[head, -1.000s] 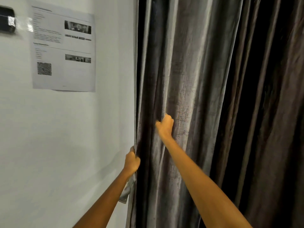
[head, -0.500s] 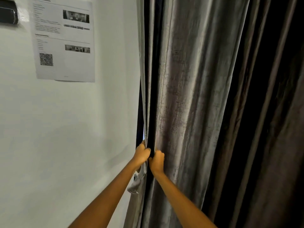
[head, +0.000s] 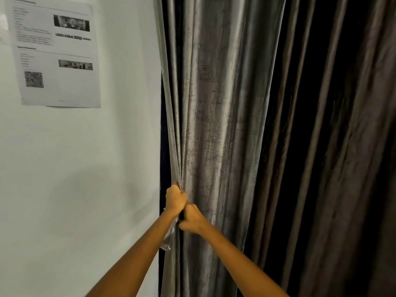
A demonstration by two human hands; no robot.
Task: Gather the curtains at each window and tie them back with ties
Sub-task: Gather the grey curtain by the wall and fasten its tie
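The right hand [head: 191, 219] has come over to the left hand [head: 175, 198]; both now clench the curtain [head: 214, 125] edge by the wall [head: 85, 168], so gathering has begun.

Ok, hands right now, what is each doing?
Left hand: closed on the curtain edge.
Right hand: closed on curtain folds just below.
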